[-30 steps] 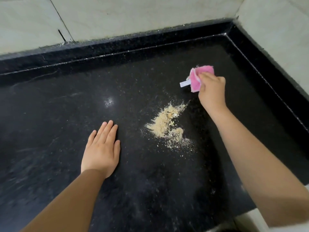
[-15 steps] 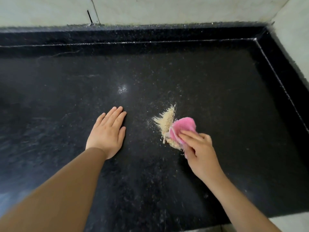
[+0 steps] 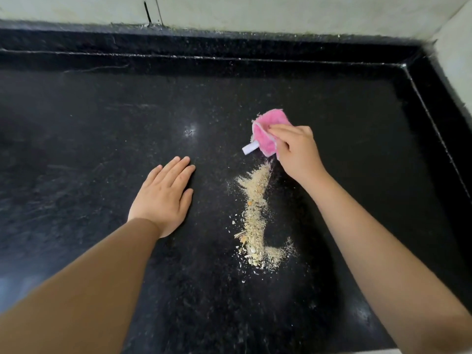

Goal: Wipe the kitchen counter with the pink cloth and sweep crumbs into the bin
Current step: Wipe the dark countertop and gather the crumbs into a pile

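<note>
Gripping the pink cloth [image 3: 268, 132] bunched in our right hand [image 3: 297, 152], we hold it at the far end of the crumbs [image 3: 258, 215], its white tag [image 3: 249, 148] poking out to the left. We judge the job about midway: the crumbs lie in a narrow streak running toward us on the black worktop [image 3: 357, 123], not yet off it, with fine specks scattered around. No bin is in view, so we cannot tell where the sweep should end. Our left hand [image 3: 163, 198] rests flat, fingers straight and together, beside the streak. Raised black edging [image 3: 431, 98] and pale tiles [image 3: 281, 11] close the back and right.
</note>
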Tool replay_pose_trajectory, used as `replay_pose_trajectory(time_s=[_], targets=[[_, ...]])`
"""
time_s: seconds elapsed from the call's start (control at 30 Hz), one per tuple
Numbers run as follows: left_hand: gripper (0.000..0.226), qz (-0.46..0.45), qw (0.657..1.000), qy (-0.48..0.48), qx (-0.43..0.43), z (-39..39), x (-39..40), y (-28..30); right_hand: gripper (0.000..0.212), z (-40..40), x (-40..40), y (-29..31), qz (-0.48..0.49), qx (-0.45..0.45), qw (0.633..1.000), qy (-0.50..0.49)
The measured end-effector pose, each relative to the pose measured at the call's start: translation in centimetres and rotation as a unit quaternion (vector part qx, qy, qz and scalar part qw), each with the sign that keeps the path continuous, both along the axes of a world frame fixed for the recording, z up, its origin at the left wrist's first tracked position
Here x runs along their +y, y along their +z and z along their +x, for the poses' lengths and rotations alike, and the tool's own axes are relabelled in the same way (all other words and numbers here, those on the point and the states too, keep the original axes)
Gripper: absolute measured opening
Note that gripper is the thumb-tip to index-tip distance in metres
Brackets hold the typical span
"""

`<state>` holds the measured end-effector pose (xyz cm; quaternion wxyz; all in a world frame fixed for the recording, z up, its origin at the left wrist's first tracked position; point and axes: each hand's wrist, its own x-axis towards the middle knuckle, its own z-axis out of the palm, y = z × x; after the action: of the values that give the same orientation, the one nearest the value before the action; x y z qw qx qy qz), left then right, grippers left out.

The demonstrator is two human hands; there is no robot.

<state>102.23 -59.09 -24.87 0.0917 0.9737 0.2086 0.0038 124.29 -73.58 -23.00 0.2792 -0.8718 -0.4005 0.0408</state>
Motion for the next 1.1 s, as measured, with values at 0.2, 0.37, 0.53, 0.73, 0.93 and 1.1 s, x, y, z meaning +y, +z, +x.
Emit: replay_pose_trajectory(time_s=[0.2, 0.37, 0.53, 0.73, 0.93, 1.1], targets=[[0.062, -0.001, 1.0, -0.001, 0.011, 0.0, -0.1, 0.1, 0.034, -3.1, -0.4, -0.4, -0.074, -0.016, 0.996, 0.054], [0.061, 0.002, 1.0, 0.0, 0.02, 0.1, 0.0, 0.4, 0.039, -7.9, -6.1, -1.0, -0.043, 0.048, 0.988, 0.143], [0.063, 0.001, 1.0, 0.001, 0.02, 0.1, 0.0, 0.4, 0.031, -9.8, -8.7, 1.7, 0.055, 0.033, 0.978, 0.2], [0.056, 0.004, 1.0, -0.003, 0.029, 0.0, 0.0, 0.4, 0.028, -4.1, -0.9, 2.7, 0.088, -0.042, 0.983, 0.156], [0.055, 0.006, 1.0, -0.008, 0.024, 0.0, 0.1, 0.3, 0.034, -3.5, 2.4, -1.1, 0.004, 0.001, 0.987, 0.16], [0.058, -0.001, 1.0, -0.009, 0.021, 0.0, 0.1, 0.1, 0.04, -7.7, -1.9, -0.6, -0.024, 0.027, 0.973, 0.226]])
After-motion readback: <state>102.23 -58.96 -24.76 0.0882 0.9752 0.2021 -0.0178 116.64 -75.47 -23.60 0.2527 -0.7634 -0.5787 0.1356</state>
